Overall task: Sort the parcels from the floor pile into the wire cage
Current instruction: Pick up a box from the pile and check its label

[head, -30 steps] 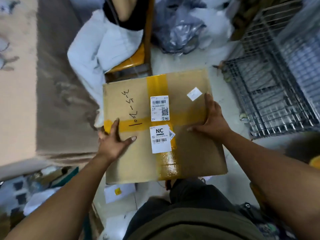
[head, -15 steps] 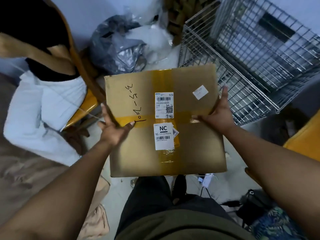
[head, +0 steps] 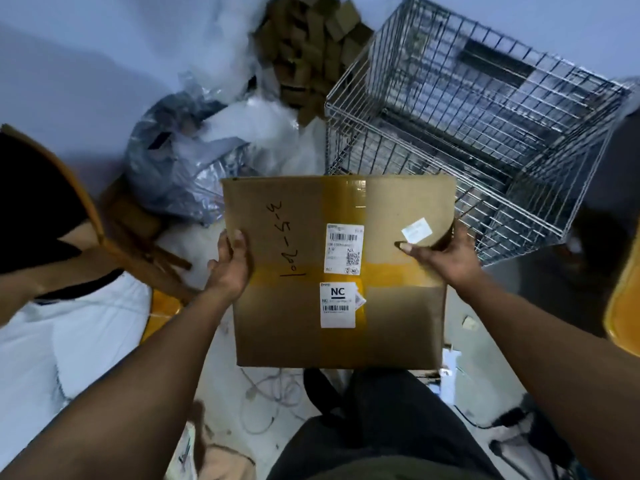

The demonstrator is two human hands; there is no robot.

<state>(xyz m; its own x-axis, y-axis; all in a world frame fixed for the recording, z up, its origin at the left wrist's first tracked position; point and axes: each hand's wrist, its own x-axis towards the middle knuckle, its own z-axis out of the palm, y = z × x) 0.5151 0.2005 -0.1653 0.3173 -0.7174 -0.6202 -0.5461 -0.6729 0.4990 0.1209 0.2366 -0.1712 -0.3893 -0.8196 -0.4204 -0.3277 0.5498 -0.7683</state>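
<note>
A flat brown cardboard box (head: 294, 334), crossed with yellow tape and bearing white shipping labels and handwritten numbers, is held in the air in front of me. My left hand (head: 230, 268) grips its left edge, thumb on top. On the right edge my right hand (head: 446, 258) holds it, thumb lying on the top face near a small white sticker. The wire cage (head: 485, 109) stands just beyond the box to the upper right, open at the top; the box's far right corner overlaps its near rim.
Grey and clear plastic bags (head: 183, 161) lie on the floor left of the cage. Small brown cartons (head: 308, 57) are heaped behind them. Another person in white trousers (head: 62, 341) sits on a wooden chair at left. Cables (head: 270, 396) lie by my legs. A yellow seat (head: 623, 306) is at right.
I have turned right and carried the box toward the cage, which now fills the upper right. Both hands keep their grip on the box's sides.
</note>
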